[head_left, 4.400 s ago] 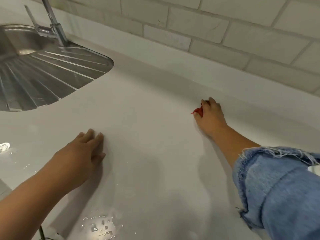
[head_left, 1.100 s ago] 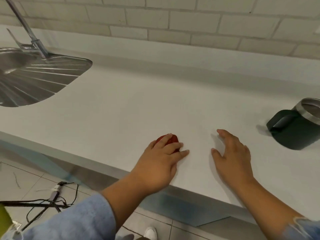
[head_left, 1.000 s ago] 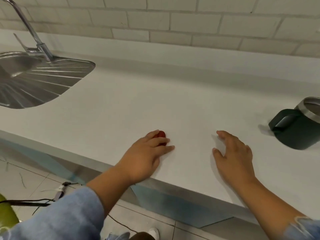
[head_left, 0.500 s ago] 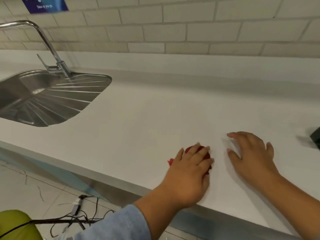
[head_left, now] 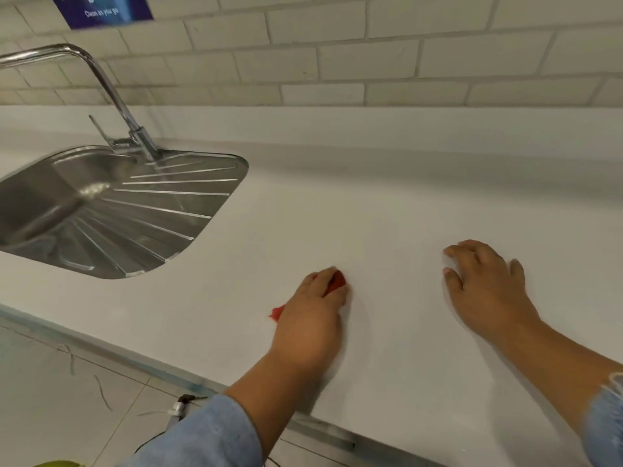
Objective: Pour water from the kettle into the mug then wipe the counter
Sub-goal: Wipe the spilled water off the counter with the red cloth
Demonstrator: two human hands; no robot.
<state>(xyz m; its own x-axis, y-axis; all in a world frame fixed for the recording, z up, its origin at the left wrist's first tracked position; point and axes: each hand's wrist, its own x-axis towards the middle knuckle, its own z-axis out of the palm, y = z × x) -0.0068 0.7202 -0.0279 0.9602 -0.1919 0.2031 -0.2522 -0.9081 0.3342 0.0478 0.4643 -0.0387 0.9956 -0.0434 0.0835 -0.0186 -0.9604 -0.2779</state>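
My left hand (head_left: 312,315) lies palm down on the white counter (head_left: 337,214), pressing a small red cloth (head_left: 337,281) against the surface. Only bits of the cloth show, past the fingertips and at the thumb side. My right hand (head_left: 485,291) rests flat on the counter to the right, fingers slightly spread, holding nothing. The mug and the kettle are out of view.
A steel sink with a ribbed drainer (head_left: 111,210) and a tall tap (head_left: 111,92) sits at the left. A tiled wall (head_left: 371,55) with a blue sign (head_left: 101,8) backs the counter. The counter's front edge (head_left: 202,379) runs below my arms, with floor and cables beneath.
The cloth passed from my right hand to my left. The left hand has kept sliding it across the counter near the front edge. The view swung left and the dark mug left the frame.
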